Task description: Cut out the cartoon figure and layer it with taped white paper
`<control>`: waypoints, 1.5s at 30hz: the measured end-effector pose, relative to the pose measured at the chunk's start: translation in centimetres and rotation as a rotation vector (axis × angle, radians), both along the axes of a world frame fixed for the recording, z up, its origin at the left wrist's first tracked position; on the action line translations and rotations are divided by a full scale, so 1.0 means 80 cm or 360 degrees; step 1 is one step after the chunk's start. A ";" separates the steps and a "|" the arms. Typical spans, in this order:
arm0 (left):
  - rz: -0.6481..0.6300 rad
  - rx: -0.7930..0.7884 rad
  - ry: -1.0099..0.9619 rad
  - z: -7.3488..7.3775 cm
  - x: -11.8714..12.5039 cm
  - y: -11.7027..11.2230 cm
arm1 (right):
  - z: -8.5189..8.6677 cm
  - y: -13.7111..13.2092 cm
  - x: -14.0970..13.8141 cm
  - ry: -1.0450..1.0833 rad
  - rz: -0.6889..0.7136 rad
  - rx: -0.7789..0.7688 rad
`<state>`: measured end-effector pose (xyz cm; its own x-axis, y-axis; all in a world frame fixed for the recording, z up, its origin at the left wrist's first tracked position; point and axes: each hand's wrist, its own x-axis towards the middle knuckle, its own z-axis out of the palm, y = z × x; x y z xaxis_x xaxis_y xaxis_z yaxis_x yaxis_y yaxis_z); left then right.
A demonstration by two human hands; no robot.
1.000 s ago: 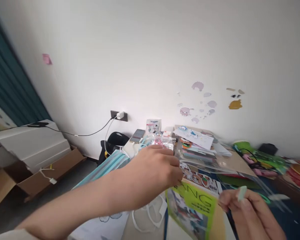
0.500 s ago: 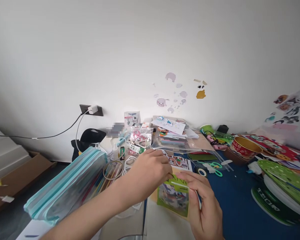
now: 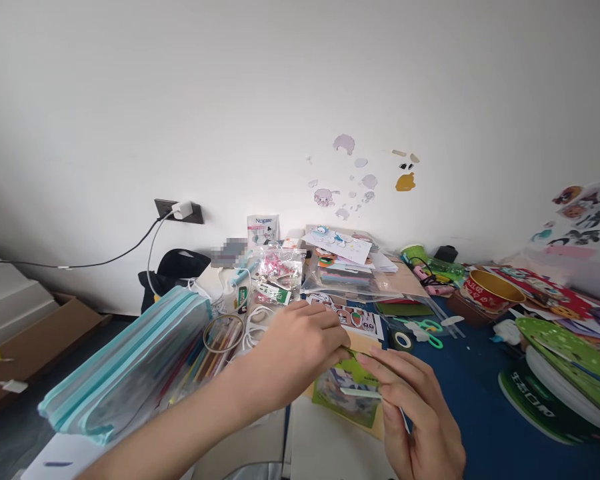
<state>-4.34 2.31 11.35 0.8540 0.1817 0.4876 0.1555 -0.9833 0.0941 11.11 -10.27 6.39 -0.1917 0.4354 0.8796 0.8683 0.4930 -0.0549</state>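
My left hand (image 3: 300, 350) reaches in from the lower left, its fingers pinched together at a thin edge just above a green printed booklet (image 3: 347, 397). My right hand (image 3: 415, 413) comes up from the bottom and holds a small pale strip (image 3: 360, 393) between thumb and fingers. The fingertips of both hands meet over the booklet. What the left fingers pinch is too small to name. A sheet of cartoon stickers (image 3: 353, 317) lies just behind the hands.
A teal zip pouch (image 3: 130, 363) with pencils lies at the left. Green scissors (image 3: 427, 330) and a tape roll (image 3: 403, 341) rest on the blue mat. A gold bowl (image 3: 490, 288), green lids (image 3: 570, 347) and paper stacks (image 3: 350, 257) crowd the right and back.
The view swung right and steadied. My right hand moved left to meet my left hand over the green booklet, and both hands dropped slightly.
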 end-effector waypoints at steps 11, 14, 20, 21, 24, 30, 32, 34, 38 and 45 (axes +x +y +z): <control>-0.0150 -0.0581 0.0194 0.012 0.001 -0.007 | -0.006 -0.009 -0.004 0.0407 0.0050 -0.0166; -0.0138 -0.0696 0.0275 0.019 0.007 -0.008 | -0.004 -0.009 -0.009 0.0403 0.0028 -0.0123; -0.0232 -0.1014 0.0517 0.041 0.026 -0.006 | 0.000 0.011 -0.017 0.0094 -0.0594 0.0295; -0.0249 -0.1043 0.0560 0.045 0.028 -0.006 | -0.001 0.017 -0.017 0.0054 -0.0627 0.0379; -0.0186 -0.0997 0.0597 0.052 0.030 -0.006 | -0.006 0.032 -0.016 0.0024 -0.0610 0.0596; -0.0075 -0.0879 0.0641 0.049 0.024 -0.009 | -0.015 0.037 -0.017 0.0163 -0.0474 0.0581; -0.0036 -0.0989 0.0700 0.048 0.022 -0.010 | -0.013 0.031 -0.021 0.0167 -0.0444 0.0552; 0.0100 -0.1022 0.0655 0.046 0.020 -0.009 | -0.010 0.023 -0.026 0.0120 -0.0395 0.0517; 0.0188 -0.0988 0.0443 0.043 0.009 -0.006 | -0.001 0.009 -0.034 0.0043 -0.0290 0.0410; 0.0013 -0.0546 0.0535 0.037 -0.027 -0.025 | 0.023 -0.021 -0.023 0.0023 -0.0514 0.0088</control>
